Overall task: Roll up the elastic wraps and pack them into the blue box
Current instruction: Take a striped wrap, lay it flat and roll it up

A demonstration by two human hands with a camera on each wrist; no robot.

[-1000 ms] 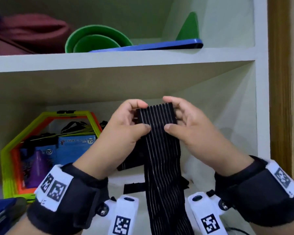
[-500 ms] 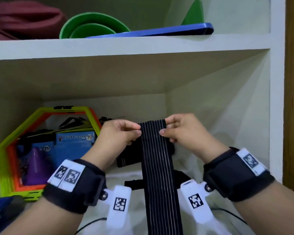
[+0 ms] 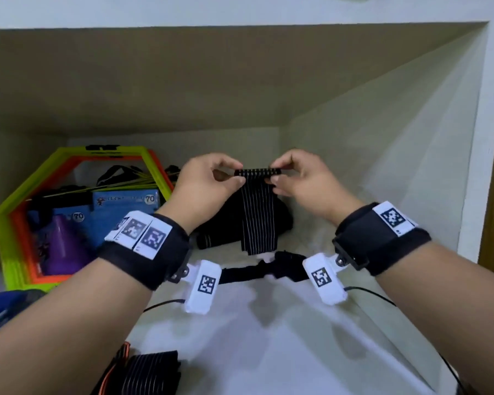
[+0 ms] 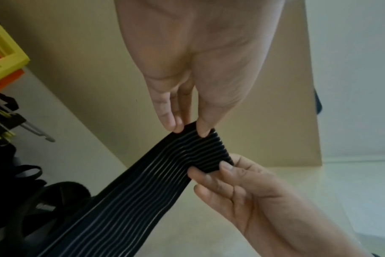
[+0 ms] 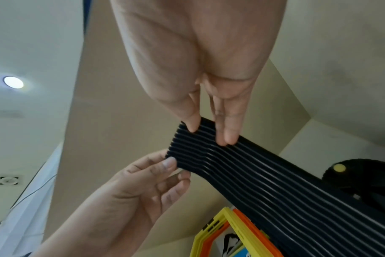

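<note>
Stacked hexagonal frames (image 3: 9, 223), yellow-green and orange, are being leaned at the shelf's left. In the middle, the black striped elastic wrap (image 3: 258, 220) is being held up inside the shelf, its top edge being pinched by the left hand (image 3: 208, 181) and by the right hand (image 3: 300, 178), thumbs against fingertips.

Glowing from a round ceiling lamp (image 5: 13, 82), upper left of the right wrist view. Shading the shelf underside (image 3: 183, 81) dim. Bending at wide-angle edges; blurring softly throughout.
</note>
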